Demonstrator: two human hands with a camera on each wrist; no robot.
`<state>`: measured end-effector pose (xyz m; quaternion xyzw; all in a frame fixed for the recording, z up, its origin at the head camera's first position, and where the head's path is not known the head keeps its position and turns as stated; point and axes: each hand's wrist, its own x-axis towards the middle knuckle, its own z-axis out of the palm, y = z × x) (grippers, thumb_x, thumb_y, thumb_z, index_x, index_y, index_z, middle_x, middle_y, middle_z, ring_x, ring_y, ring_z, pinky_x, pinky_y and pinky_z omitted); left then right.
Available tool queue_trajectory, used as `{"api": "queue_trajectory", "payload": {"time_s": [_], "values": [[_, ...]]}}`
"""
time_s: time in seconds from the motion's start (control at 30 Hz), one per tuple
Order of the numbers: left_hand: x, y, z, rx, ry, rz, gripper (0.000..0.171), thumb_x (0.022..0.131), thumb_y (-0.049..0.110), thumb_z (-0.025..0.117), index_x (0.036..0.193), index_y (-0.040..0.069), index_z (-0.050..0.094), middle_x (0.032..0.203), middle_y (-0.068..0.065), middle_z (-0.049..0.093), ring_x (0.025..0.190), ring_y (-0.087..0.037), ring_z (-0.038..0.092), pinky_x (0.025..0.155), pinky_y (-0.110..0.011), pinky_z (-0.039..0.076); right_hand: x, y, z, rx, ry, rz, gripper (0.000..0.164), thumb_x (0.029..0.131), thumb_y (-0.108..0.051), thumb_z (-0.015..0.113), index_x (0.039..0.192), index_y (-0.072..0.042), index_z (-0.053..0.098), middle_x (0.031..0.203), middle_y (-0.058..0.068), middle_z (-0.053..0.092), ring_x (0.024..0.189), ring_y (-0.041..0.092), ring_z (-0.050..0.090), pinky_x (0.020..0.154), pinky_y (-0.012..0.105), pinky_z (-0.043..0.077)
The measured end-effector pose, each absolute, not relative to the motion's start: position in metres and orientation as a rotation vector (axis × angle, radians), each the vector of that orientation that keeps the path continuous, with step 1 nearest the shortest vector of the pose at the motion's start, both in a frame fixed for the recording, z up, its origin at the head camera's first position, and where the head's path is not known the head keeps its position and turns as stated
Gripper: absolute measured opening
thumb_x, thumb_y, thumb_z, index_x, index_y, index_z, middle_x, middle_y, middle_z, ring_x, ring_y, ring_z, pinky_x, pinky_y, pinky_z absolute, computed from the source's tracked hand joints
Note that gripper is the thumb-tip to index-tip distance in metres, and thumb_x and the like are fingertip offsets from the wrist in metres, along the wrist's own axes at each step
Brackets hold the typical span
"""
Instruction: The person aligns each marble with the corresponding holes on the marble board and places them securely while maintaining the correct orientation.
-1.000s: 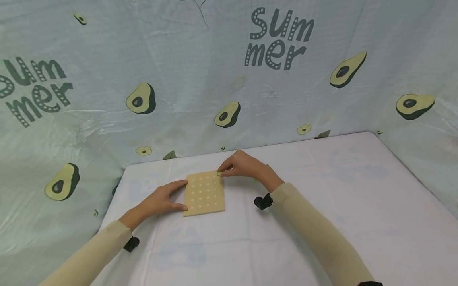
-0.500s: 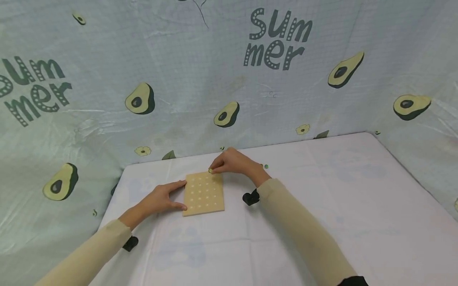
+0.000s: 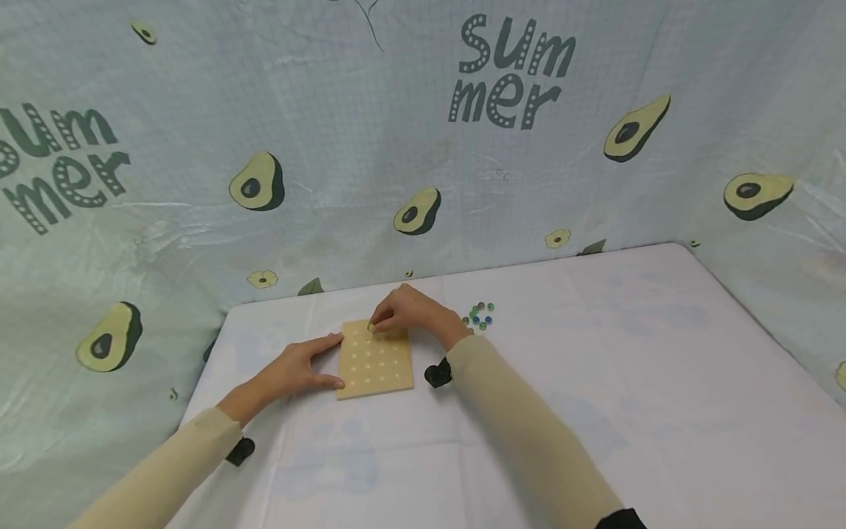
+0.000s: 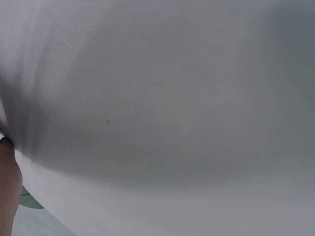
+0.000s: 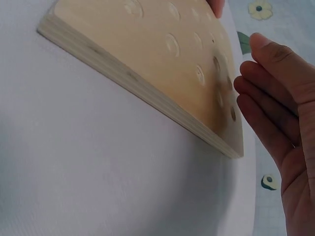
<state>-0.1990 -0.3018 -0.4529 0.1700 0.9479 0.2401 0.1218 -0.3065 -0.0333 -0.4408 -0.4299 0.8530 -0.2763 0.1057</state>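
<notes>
A light wooden board [image 3: 377, 373] with rows of round hollows lies flat on the table. My left hand [image 3: 294, 372] steadies its left edge, thumb and index finger spread apart along the side. Over the board's upper part, my right hand [image 3: 411, 310] pinches a small yellow-green glass marble [image 3: 371, 328] between thumb and fingertips. In the right wrist view the board's layered edge shows, and the right hand [image 5: 290, 93] is bent over its far end; the marble is hidden there. Only a strip of a left finger [image 4: 9, 191] appears in the left wrist view.
Several green, blue and brownish marbles [image 3: 476, 320] lie loose on the white cloth right of the board, partly behind the right forearm. A printed curtain [image 3: 330, 147] hangs behind the table [image 3: 581, 382]. Black devices [image 3: 438, 374] sit at both wrists.
The right hand has moved left from the board's upper right corner to its upper middle, carrying the marble. The loose marbles have come into view behind the arm. The left hand stays put.
</notes>
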Motion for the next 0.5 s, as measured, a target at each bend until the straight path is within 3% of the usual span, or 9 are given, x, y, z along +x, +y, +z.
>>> {"api": "queue_trajectory", "payload": {"time_s": [0.5], "values": [[-0.198,-0.301,-0.454,0.532,2.79,0.69,0.1,0.077,0.052,0.085,0.155,0.007,0.043,0.156,-0.022,0.042,0.144,-0.042,0.04,0.111,-0.059,0.04,-0.31,-0.061,-0.447,-1.286,2.551,-0.808,0.02,0.094,-0.029,0.076,0.109,-0.017,0.082,0.099,-0.009,0.078,0.083,-0.002,0.064,0.077,0.013,0.05]]}}
